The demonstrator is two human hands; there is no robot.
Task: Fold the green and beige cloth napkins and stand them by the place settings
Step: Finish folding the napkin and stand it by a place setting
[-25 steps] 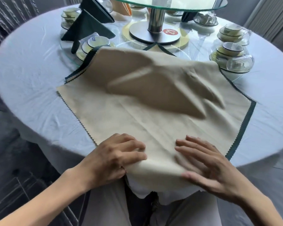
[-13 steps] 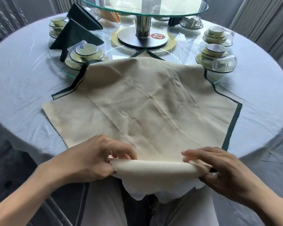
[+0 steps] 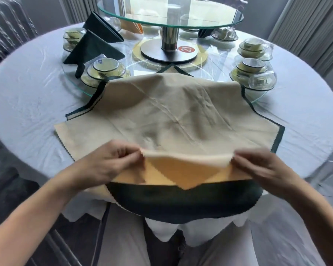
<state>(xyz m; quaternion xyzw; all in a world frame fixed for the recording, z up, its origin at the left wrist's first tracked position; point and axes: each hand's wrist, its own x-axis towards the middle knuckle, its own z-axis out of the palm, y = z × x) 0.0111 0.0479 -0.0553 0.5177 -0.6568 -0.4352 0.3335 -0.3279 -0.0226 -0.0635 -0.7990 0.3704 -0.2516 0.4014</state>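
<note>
A beige napkin (image 3: 171,116) lies spread at the near edge of the round tabletop (image 3: 27,96), over a green napkin (image 3: 181,200). The left hand (image 3: 108,162) and right hand (image 3: 258,166) each pinch its near fold, lifting it. Two folded green napkins (image 3: 92,48) stand at the far left edge.

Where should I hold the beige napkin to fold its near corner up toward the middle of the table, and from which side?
Judging by its pose, hold the beige napkin along its lifted near edge, coming from the table's near side. The left hand and right hand already pinch that edge apart from each other, so the raised flap stays taut above the green napkin.
</note>
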